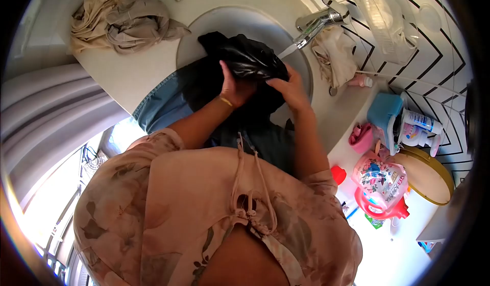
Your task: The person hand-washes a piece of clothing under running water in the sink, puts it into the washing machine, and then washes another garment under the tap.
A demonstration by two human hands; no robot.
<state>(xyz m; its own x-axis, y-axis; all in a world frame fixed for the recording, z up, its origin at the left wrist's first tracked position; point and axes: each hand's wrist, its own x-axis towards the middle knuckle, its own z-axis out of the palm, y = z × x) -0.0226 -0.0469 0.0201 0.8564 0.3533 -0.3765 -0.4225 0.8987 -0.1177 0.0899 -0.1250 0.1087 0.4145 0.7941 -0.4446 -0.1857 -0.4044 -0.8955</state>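
Note:
A wet, shiny black garment (250,56) is bunched up over the round sink basin (196,28). Its dark folds hang down toward my body, beside blue-grey cloth (163,100) draped over the basin's near left rim. My left hand (236,88) grips the bunch from the near left side, thumb up along its edge; the other fingers are partly hidden under the cloth. On the right, my right hand (290,88) pinches the garment's edge between thumb and fingers. Water runs from the chrome faucet (321,26) onto the garment close to my right hand.
Beige cloths (135,20) lie heaped on the counter's left side. A damp beige cloth (334,54) rests beside the faucet. To the right stand a blue container (384,112), a pink cup (361,137), a floral detergent pouch (380,179) and a yellow-rimmed basin (444,176).

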